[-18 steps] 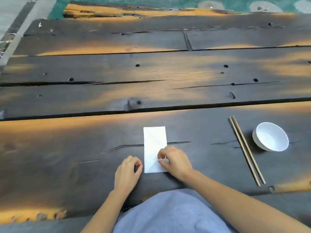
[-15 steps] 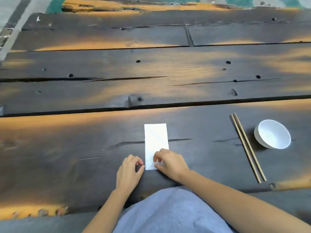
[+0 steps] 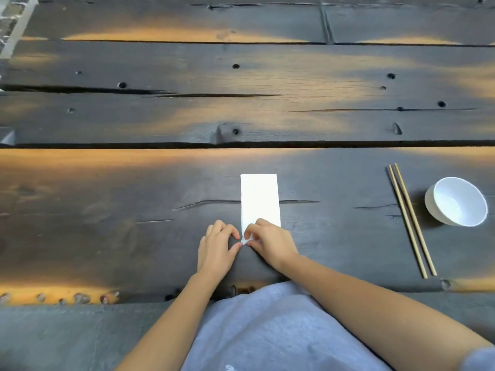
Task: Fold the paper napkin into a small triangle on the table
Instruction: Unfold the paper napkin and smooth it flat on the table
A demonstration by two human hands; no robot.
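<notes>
Dark plank surface (image 3: 134, 183), worn to orange in patches, with a long crack running across the plank nearest the person. Near the right edge of the surface stand a white bowl (image 3: 456, 201) and, just beside it on its left, a pair of wooden chopsticks (image 3: 411, 220) lying parallel; both are well apart from the work. The paper napkin (image 3: 259, 200), at present a narrow rectangle with its long sides running away from the person, lies flat across the crack, close to the near edge and roughly midway along it. The right hand (image 3: 270, 243) covers the napkin's near end, fingers curled, thumb and forefinger pinching the near left corner, which is slightly raised. The left hand (image 3: 218, 247) rests just beside that corner, fingers curled, thumb tip touching the paper's edge. The step in hand appears to be the first diagonal fold. To do it well, the raised corner should probably be carried across to meet the opposite long edge exactly, the left hand anchoring the paper, and the crease pressed only after the edges align; thin tissue may slip or tear if tugged.
</notes>
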